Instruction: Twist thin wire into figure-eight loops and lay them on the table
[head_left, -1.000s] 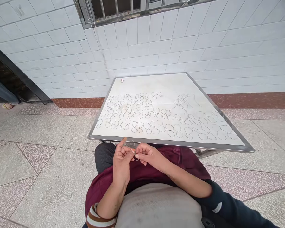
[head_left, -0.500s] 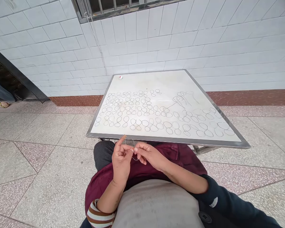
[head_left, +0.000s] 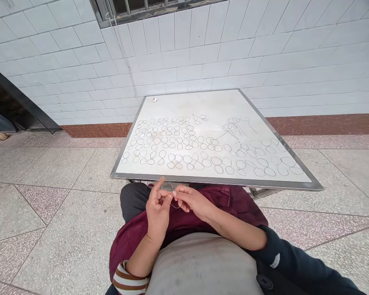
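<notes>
Barely moved, left hand [head_left: 156, 215] and right hand [head_left: 193, 203] grip thin wire [head_left: 176, 207] in closed fingers.

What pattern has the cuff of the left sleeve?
Brown and cream stripes on the cuff, best seen in the head view.

thin metal wire [head_left: 176, 207], smooth white tabletop [head_left: 184, 106], metal frame [head_left: 215, 182], glossy ceramic wall tiles [head_left: 184, 53], matt speckled terrazzo floor [head_left: 58, 213].

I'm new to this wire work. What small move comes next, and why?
Probably lay the thin wire loop on the white table with the other loops: the left hand and right hand pinch it just off the table's near edge, and rows of similar loops already lie there.
</notes>
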### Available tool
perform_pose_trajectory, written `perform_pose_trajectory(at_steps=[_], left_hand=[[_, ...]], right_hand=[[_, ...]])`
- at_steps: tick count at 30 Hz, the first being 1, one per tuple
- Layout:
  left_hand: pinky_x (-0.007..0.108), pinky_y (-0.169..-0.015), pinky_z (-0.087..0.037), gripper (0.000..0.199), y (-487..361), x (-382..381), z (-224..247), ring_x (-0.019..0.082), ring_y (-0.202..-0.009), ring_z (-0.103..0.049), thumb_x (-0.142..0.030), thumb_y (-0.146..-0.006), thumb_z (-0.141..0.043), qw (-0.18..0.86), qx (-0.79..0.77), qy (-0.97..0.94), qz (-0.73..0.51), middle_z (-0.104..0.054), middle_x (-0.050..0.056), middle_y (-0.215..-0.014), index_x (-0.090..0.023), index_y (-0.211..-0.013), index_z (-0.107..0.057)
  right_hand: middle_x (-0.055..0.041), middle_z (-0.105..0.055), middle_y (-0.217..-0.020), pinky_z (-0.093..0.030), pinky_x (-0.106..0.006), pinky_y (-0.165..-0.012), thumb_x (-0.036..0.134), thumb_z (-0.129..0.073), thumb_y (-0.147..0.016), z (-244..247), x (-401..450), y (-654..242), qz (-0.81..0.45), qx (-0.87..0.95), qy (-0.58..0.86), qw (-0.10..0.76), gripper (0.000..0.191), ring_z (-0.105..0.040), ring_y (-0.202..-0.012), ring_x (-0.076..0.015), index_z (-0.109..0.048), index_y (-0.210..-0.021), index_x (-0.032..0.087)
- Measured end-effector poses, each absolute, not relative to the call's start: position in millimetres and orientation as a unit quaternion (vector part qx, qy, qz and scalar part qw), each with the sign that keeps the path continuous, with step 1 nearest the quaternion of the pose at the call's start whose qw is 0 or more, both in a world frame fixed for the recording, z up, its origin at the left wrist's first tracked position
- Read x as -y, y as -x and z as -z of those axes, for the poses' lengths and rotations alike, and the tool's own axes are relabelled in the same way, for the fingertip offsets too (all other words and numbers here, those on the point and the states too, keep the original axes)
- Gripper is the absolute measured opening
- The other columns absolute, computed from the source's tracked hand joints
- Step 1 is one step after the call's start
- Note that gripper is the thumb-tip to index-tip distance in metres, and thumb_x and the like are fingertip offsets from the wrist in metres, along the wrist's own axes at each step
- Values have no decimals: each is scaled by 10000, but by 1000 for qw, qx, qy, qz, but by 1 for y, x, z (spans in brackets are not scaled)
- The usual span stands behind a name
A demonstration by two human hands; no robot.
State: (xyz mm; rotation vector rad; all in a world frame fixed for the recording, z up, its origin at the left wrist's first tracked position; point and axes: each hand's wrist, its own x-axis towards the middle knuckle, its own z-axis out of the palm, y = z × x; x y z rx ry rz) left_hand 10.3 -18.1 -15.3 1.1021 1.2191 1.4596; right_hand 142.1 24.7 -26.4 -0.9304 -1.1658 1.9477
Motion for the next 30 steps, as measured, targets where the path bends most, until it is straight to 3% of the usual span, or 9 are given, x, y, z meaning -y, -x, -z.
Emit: perform_pose_trajectory(at_steps=[12,30], left_hand=[[255,-771,-476,521,-5,19,6,117,-765,-584,-302,-901,-581,478,-478,-430,-599,-654,3,-859,-228,-1394,-430],[257,-755,-505,513,0,22,10,150,-891,-613,-286,-861,-637,487,-487,-401,-604,-674,62,-1046,-236,-1346,-478]], right_hand=[[60,-475,-600,-355,-204,-454,543,-571,-838,22,-25,-148,-631,582,365,361,369,-424,-481,-72,-528,-772,183],[41,-524,-647,-437,-217,-515,411,-556,-874,21,-25,-150,-616,583,376,373,237,-498,-522,-85,-595,-842,180]])
